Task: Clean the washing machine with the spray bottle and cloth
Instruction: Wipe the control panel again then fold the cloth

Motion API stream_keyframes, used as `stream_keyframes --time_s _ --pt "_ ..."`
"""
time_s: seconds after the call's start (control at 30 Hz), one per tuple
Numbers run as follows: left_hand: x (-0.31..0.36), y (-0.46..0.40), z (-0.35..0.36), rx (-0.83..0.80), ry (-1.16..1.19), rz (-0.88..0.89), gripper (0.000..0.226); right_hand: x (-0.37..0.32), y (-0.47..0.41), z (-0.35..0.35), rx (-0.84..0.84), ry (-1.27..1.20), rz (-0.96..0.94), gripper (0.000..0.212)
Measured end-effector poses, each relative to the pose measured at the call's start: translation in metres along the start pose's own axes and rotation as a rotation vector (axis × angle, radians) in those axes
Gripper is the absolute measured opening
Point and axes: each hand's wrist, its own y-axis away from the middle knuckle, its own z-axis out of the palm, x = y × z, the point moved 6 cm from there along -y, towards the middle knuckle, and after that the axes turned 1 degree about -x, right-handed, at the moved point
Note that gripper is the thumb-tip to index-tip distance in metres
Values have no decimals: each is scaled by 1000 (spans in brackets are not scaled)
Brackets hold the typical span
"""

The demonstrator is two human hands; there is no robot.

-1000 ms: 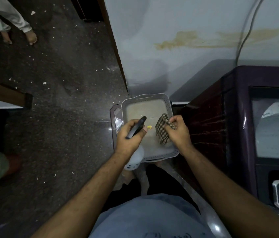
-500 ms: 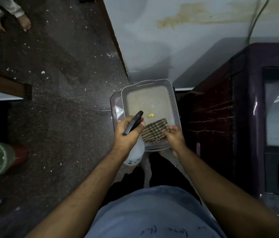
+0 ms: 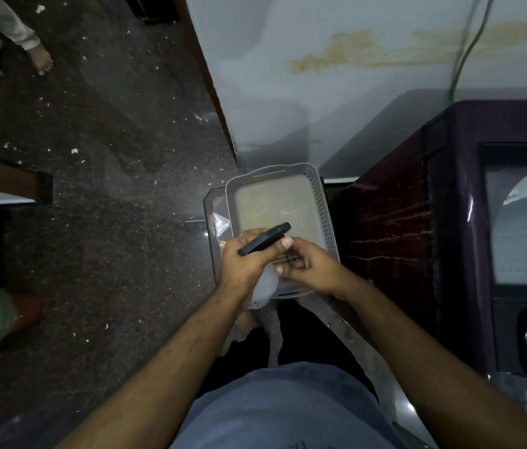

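Washing machine (image 3: 450, 254) panel lettering blurred, unreadable

One spray bottle (image 3: 263, 267), one tray (image 3: 322, 202), one washing machine (image 3: 456, 222), two hands, and two bare feet at top left.

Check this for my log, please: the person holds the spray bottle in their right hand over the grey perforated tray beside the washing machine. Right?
Not quite. The head view shows the spray bottle in the left hand, not the right hand. The rest stands: it is over the grey perforated tray, beside the washing machine.
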Motion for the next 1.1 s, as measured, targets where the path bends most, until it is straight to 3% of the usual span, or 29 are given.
stream_keyframes --time_s 0.07,0.13,0.2,0.3,0.4,0.57,0.67,0.8,0.93,1.1 --pt "-1 -5 0 25 64 -39 64 -12 -1 1 66 185 -98 51" --pt "0 -12 3 25 104 -74 85 -19 -5 -2 216 212 -159 47" --pt "2 -21 10 -12 140 -92 77 -25 -6 -13 380 140 -166 31" --pt "8 -29 24 -58 171 -93 47 -33 -12 -33 557 129 -105 28" --pt "9 -36 29 -57 225 -93 39 -46 -22 -45 540 227 -113 29" --pt "7 -61 33 -45 204 -124 63 -49 -39 -63 420 462 -112 7" --pt "-6 -74 34 -22 176 -186 57 -43 -48 -66 375 531 -48 9" --pt "-14 -86 42 -16 202 -259 65 -32 -56 -71 465 472 24 11" --pt "-7 -101 60 -113 233 -323 39 -20 -69 -77 539 365 106 12" --pt "14 -116 81 -160 233 -327 50 -18 -89 -91 584 356 170 16"
